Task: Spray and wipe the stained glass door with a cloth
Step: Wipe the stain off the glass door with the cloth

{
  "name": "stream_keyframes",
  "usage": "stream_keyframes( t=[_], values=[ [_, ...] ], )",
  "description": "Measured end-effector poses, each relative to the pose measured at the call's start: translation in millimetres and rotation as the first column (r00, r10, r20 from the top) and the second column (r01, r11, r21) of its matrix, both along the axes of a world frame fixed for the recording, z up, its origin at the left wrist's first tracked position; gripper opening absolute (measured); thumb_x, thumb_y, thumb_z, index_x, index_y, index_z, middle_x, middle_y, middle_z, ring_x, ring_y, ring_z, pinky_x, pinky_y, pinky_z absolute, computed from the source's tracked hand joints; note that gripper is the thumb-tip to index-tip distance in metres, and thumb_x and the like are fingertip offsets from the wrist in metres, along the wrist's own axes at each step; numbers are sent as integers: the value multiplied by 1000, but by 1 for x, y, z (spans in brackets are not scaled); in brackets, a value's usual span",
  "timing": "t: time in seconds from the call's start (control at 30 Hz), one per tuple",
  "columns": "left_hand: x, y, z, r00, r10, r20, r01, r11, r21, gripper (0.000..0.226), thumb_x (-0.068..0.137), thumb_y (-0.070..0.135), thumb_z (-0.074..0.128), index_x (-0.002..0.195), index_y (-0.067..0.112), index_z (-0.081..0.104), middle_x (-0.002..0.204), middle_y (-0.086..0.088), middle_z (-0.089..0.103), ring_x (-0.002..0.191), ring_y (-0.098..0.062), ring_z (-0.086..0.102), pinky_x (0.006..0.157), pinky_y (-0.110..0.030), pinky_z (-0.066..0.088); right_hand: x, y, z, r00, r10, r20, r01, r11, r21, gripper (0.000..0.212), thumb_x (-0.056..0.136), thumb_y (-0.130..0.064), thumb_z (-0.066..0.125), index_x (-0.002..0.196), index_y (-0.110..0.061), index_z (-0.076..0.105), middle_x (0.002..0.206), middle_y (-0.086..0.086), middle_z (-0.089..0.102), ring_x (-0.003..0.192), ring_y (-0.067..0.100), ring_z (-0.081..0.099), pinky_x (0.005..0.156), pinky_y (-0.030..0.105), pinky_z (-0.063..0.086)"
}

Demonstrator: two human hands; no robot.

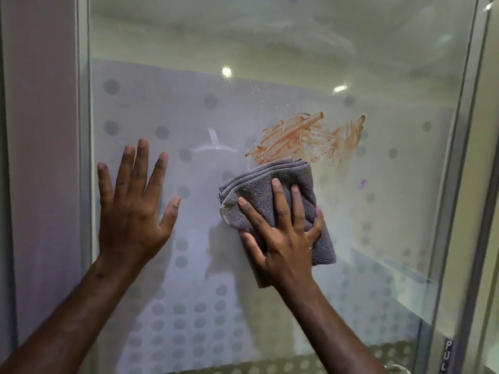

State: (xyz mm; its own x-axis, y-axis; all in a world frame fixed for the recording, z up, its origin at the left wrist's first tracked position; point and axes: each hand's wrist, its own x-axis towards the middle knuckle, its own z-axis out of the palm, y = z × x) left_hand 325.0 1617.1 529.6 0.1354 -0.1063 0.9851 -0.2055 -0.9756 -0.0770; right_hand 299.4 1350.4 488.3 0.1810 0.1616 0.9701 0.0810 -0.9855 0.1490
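The glass door (270, 63) fills the view, frosted with grey dots on its lower part. An orange-brown smeared stain (305, 137) sits right of centre, with fine droplets on the glass above it. A folded grey cloth (270, 184) lies flat against the glass, its top edge touching the stain's lower edge. My right hand (283, 236) presses the cloth to the glass with spread, straight fingers. My left hand (132, 209) rests flat on the bare glass to the left, fingers spread. No spray bottle is in view.
A metal frame post (82, 157) runs down the left side and another frame post (456, 184) down the right. A small "PULL" label (447, 354) is at the lower right. A small purple mark (363, 184) is on the glass right of the cloth.
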Motion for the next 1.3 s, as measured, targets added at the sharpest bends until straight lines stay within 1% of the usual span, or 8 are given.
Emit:
stream_keyframes(
  t=[0.23, 0.37, 0.53, 0.7, 0.87, 0.97, 1.1, 1.3],
  values=[
    [0, 0, 0, 1000, -3, 3, 3, 1000, 0, 72, 99, 46, 38, 162, 16, 17, 171, -13, 7, 159, -30, 6, 125, -63, 4, 7, -52, -5, 994, -62, 85, 54, 993, 103, 51, 101, -42, 53, 151, -46, 45, 169, 3, 29, 157, 29, 25, 117, 71, 18],
    [0, -1, 0, 1000, -14, 7, 14, 1000, -6, 72, 99, 46, 38, 161, 16, 19, 171, -13, 8, 159, -30, 7, 125, -64, 4, 11, -103, 5, 990, -114, 80, 83, 943, 322, 56, 102, -39, 45, 156, -46, 32, 171, 2, 24, 158, 29, 21, 117, 77, 11],
    [0, -1, 1, 1000, -3, 6, 4, 1000, -11, 72, 98, 45, 37, 161, 15, 20, 171, -13, 8, 158, -31, 8, 124, -65, 5, 18, -117, 41, 992, -7, 129, -69, 819, 570, 52, 104, -37, 40, 156, -39, 40, 172, 1, 21, 160, 25, 15, 121, 73, 3],
    [1, -3, 0, 1000, 4, 9, -4, 1000, -14, 72, 98, 45, 35, 161, 13, 20, 171, -14, 8, 158, -32, 7, 124, -66, 5, 15, -100, 108, 909, 278, 311, -417, 646, 639, 44, 103, -36, 39, 146, -45, 46, 169, 3, 30, 160, 19, 13, 127, 58, -2],
    [2, -3, 0, 1000, 18, 13, -18, 1000, -7, 72, 99, 45, 35, 161, 13, 19, 170, -15, 8, 158, -33, 8, 123, -67, 6, 12, -52, 176, 865, 414, 282, -501, 708, 498, 54, 95, -50, 36, 141, -36, 60, 167, 1, 35, 158, 17, 21, 125, 56, 10],
    [3, -2, -1, 1000, 12, 28, -12, 1000, -10, 72, 98, 44, 39, 161, 13, 21, 170, -15, 10, 158, -32, 8, 123, -67, 7, 10, 11, 172, 927, 353, 124, -370, 915, 159, 47, 99, -50, 40, 143, -44, 56, 167, -3, 33, 158, 21, 22, 122, 60, 16],
    [3, 0, -1, 999, 3, 52, -3, 1000, 2, 73, 97, 43, 45, 161, 15, 22, 170, -15, 12, 158, -32, 11, 123, -66, 9, 6, 53, 116, 974, 224, -17, -223, 953, -204, 46, 103, -53, 46, 149, -49, 47, 171, -3, 23, 161, 26, 11, 122, 65, 8],
    [3, 2, -1, 999, -2, 51, 2, 1000, 7, 72, 98, 44, 44, 160, 15, 24, 170, -15, 13, 158, -31, 13, 124, -65, 9, 6, 1, 49, 975, 207, 74, -184, 954, -237, 34, 101, -34, 62, 134, -35, 68, 160, 3, 46, 153, 29, 35, 116, 69, 25]
  ],
)
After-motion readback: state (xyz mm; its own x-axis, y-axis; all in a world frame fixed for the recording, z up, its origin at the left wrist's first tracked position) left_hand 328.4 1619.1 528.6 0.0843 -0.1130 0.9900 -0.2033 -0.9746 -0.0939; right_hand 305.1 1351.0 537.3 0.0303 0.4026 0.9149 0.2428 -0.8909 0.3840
